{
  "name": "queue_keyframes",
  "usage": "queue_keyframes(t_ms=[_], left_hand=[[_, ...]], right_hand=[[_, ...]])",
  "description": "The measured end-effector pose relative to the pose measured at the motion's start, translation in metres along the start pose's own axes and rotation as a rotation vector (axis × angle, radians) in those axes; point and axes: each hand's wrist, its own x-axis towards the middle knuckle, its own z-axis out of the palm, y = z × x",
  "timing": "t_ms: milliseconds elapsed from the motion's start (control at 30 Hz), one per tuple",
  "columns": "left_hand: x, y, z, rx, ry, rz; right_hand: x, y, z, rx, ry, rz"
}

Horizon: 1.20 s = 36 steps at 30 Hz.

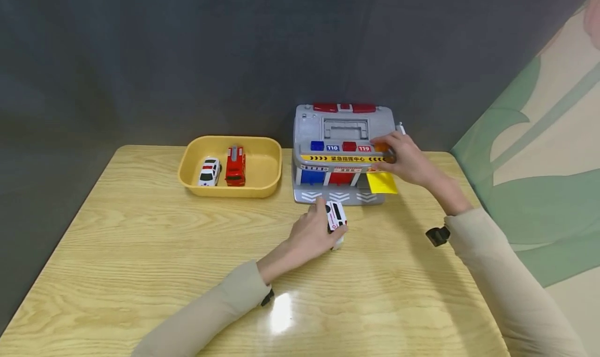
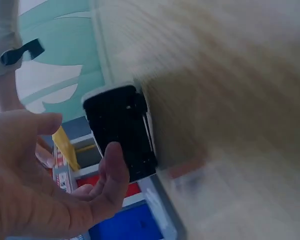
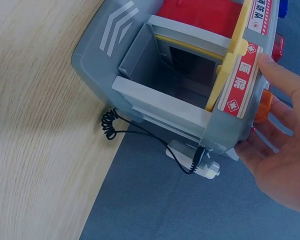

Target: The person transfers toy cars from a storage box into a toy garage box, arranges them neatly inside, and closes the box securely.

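Note:
My left hand (image 1: 311, 229) holds a small white toy ambulance (image 1: 336, 215) just in front of the toy rescue station (image 1: 309, 149). In the left wrist view the ambulance's black underside (image 2: 117, 130) faces the camera, tilted off the table. My right hand (image 1: 408, 159) grips the right front corner of the station's roof, thumb on the front edge and fingers on top around the orange button (image 3: 264, 106). Below it, the yellow door (image 1: 382, 182) is swung up, baring a hollow bay (image 3: 185, 70). The blue door (image 1: 312, 176) and red door (image 1: 339, 178) are closed.
Left of the station stands a yellow tray (image 1: 262, 191) with a white toy police car (image 1: 209, 171) and a red toy fire engine (image 1: 235, 167). A coiled black cord (image 3: 110, 125) hangs at the station's right side. A dark curtain (image 1: 234, 60) rises behind the table (image 1: 164, 242).

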Motion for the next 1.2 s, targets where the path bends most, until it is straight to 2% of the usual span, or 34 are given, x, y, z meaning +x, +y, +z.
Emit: queue_keyframes(t_ms=[133, 200, 333, 500, 633, 767, 933, 1067, 1200], left_hand=[[0.007, 0.011, 0.007, 0.137, -0.05, 0.008], [0.008, 0.013, 0.01, 0.172, -0.059, 0.012], [0.005, 0.009, 0.014, 0.115, -0.038, -0.021], [0.003, -0.003, 0.01, -0.079, -0.012, -0.092], [0.003, -0.015, 0.002, -0.191, -0.013, -0.094], [0.002, -0.027, -0.003, -0.348, -0.025, -0.114], [0.001, -0.039, -0.002, -0.652, -0.081, -0.207], [0.002, -0.046, 0.003, -0.9, -0.153, -0.291], [0.003, -0.049, 0.008, -1.066, -0.21, -0.335]], right_hand=[[0.001, 0.0, -0.001, 0.008, -0.004, 0.023], [0.001, 0.0, 0.0, 0.008, -0.007, 0.027], [0.002, 0.002, 0.003, 0.005, -0.007, 0.014], [0.002, 0.003, 0.001, 0.003, 0.011, 0.011], [0.001, 0.003, 0.0, 0.012, 0.007, 0.024], [0.001, 0.002, -0.001, 0.014, -0.002, 0.023], [0.002, 0.004, -0.004, 0.014, -0.021, 0.023], [0.002, 0.012, -0.005, 0.016, -0.038, 0.013], [0.0, 0.019, -0.007, 0.03, -0.06, 0.015]])
